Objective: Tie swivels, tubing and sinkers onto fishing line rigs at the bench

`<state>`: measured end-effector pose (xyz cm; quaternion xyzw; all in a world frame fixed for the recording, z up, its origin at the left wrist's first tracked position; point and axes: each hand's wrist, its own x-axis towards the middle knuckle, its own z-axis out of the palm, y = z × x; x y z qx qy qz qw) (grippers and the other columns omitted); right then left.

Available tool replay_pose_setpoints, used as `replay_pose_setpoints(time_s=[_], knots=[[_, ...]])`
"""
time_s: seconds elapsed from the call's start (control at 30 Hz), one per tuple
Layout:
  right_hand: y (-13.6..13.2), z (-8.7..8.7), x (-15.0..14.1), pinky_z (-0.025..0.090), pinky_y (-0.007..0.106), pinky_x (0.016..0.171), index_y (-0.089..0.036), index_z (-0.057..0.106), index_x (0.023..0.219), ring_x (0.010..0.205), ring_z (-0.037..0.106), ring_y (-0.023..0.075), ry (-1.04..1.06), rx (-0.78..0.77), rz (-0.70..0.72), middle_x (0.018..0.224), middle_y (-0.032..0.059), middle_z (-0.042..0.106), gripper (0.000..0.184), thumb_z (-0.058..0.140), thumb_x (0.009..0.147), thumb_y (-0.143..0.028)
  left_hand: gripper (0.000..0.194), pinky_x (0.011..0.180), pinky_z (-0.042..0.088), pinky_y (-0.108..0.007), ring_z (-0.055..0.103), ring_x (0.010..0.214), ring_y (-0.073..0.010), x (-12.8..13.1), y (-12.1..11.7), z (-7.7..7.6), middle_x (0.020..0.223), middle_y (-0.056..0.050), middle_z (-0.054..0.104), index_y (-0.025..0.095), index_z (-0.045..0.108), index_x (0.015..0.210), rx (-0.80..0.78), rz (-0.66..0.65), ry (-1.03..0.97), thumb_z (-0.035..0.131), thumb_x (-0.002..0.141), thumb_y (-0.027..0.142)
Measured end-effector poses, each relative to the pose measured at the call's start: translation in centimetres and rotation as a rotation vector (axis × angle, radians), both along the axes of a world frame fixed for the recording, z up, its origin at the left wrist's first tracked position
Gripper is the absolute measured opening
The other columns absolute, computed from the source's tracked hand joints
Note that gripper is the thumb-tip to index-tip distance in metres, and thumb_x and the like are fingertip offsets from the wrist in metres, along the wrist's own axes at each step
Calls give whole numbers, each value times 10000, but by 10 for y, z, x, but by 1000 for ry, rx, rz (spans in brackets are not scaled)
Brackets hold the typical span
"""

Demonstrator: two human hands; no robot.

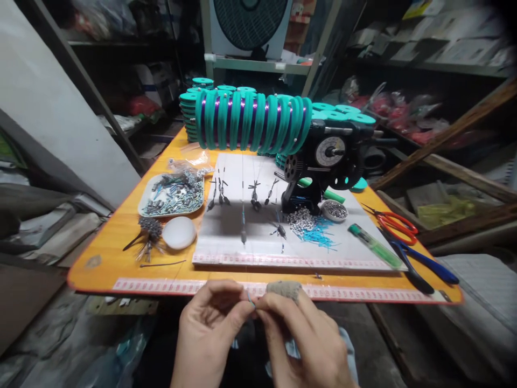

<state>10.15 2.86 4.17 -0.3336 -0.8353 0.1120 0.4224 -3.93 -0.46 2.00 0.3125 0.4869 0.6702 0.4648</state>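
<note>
At the table's front edge, my left hand [212, 326] and my right hand [309, 334] meet fingertip to fingertip, both closed in a pinch. A thin blue strand [250, 299] shows between them; its ends are hidden by the fingers. A grey-brown wrap [284, 291] covers one finger of the right hand. Just beyond, a fine line hangs from the row of teal spools [254, 121], bearing a dark weight [243, 235]. Short blue strips [319, 235] lie beside a heap of small silvery beads [301, 220] on the white board [226, 245].
A tray of small metal parts [173, 195] and a white bowl [179, 233] stand left. Black winding machine [329, 153] carries the spools. Orange-handled scissors [398, 226], blue-handled pliers [428, 264] and a green case [375, 246] lie right. A measuring tape [161, 286] runs along the edge.
</note>
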Motion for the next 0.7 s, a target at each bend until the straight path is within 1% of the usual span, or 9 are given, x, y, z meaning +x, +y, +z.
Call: replay_pose_setpoints(time_s=[0.03,0.1,0.13,0.2,0.27,0.33,0.47,0.6,0.7], knots=[[1,0,0,469,268,646,-186,579,1082,688,612,155,-14,8,9,846,19,704,224,560,919,-34,142,654,594,-123,750,673,-103,2,0,-1,732,47,781,251,727,854,-11,25,-18,818,766,188],[4,-1,1,464,272,632,-183,574,1067,691,611,159,-47,21,26,841,18,696,212,546,919,-34,215,648,592,-121,739,656,-94,5,-2,-1,730,61,767,256,678,897,1,120,38,817,759,169],[6,-1,1,464,274,623,-179,572,1062,686,609,161,-61,23,38,836,19,689,205,538,920,-36,232,671,593,-124,738,674,-92,6,-3,-1,745,66,762,261,661,905,24,180,108,806,762,150],[9,0,2,470,275,613,-170,567,1052,678,604,165,-85,28,72,830,27,675,185,518,926,-43,234,734,592,-138,740,731,-96,6,-5,-1,796,66,760,266,656,909,96,266,328,761,778,102],[12,2,1,480,277,614,-164,564,1050,683,603,174,-113,37,99,822,35,661,179,492,934,-47,249,760,596,-165,741,759,-110,3,-7,-1,828,55,756,265,666,937,171,266,578,709,798,63],[16,4,0,487,279,613,-162,568,1045,692,602,183,-140,36,120,813,43,646,189,466,937,-46,278,770,602,-196,742,778,-127,0,-9,-2,863,38,752,259,662,990,215,233,739,669,818,41],[23,8,-2,492,280,587,-162,585,1019,675,592,191,-164,9,150,789,53,609,204,438,937,-46,308,817,590,-198,735,836,-125,-3,-10,-1,915,29,736,260,626,1053,228,198,793,626,844,34],[29,12,-3,486,268,563,-173,589,997,658,596,179,-160,-65,196,788,44,589,189,453,946,-53,307,830,573,-162,730,846,-102,-3,-10,1,912,46,721,271,606,1047,208,178,767,612,847,39],[30,15,-4,496,270,587,-176,584,992,669,606,173,-135,-121,226,810,43,590,186,465,939,-44,300,809,584,-176,734,835,-113,-2,-9,3,907,43,724,265,612,1035,202,179,742,612,841,37]])
